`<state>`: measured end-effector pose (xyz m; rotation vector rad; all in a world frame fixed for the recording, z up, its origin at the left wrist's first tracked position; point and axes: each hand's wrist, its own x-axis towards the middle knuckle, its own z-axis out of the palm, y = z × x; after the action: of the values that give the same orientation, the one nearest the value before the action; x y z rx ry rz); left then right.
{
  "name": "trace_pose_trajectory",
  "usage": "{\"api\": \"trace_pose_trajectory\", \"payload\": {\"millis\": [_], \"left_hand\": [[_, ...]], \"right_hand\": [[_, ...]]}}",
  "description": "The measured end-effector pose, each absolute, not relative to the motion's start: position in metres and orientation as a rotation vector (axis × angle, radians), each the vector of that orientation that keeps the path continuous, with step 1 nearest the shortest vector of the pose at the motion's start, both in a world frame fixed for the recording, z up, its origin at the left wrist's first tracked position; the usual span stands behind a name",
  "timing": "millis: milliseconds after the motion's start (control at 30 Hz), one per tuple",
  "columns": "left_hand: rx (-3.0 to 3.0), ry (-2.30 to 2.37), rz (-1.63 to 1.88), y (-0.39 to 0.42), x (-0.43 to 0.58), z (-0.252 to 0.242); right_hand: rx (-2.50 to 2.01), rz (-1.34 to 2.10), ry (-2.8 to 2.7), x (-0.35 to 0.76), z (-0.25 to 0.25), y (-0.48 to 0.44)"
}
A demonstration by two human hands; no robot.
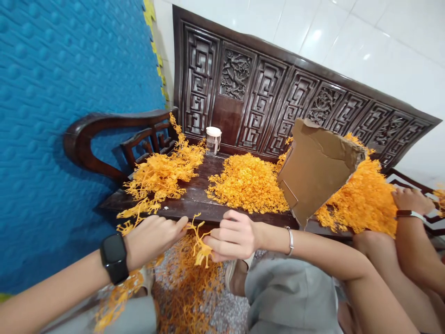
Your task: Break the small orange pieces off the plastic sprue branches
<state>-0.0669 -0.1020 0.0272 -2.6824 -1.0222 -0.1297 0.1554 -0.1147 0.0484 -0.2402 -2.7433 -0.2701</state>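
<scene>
My left hand [151, 237], with a black watch on its wrist, is closed in a pinch on one end of an orange plastic sprig [199, 241]. My right hand [233, 236], a silver bangle on its wrist, pinches the other end of the same sprig. Both hands hover just in front of the dark wooden bench [194, 199]. A loose heap of orange sprigs [187, 283] lies below the hands on the floor and my lap.
Piles of orange sprigs lie on the bench at left [163, 174], middle [248, 183] and right [365, 197]. A torn cardboard sheet [314, 169] stands between them. A clear jar [213, 139] sits at the carved backrest. Another person's hand [410, 200] rests at right. Blue padded wall [52, 93] at left.
</scene>
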Motion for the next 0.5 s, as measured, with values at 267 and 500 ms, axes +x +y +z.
{"api": "trace_pose_trajectory", "payload": {"millis": [267,500], "left_hand": [[-2.638,-1.005,-0.022,-0.101,-0.079,0.033],[-2.777,-0.976,0.086,-0.122,-0.079,0.046]], "right_hand": [[-0.677,0.24,-2.871,0.157,0.038,-0.108],[-0.88,0.684,-2.643,0.178,0.05,-0.102]]}}
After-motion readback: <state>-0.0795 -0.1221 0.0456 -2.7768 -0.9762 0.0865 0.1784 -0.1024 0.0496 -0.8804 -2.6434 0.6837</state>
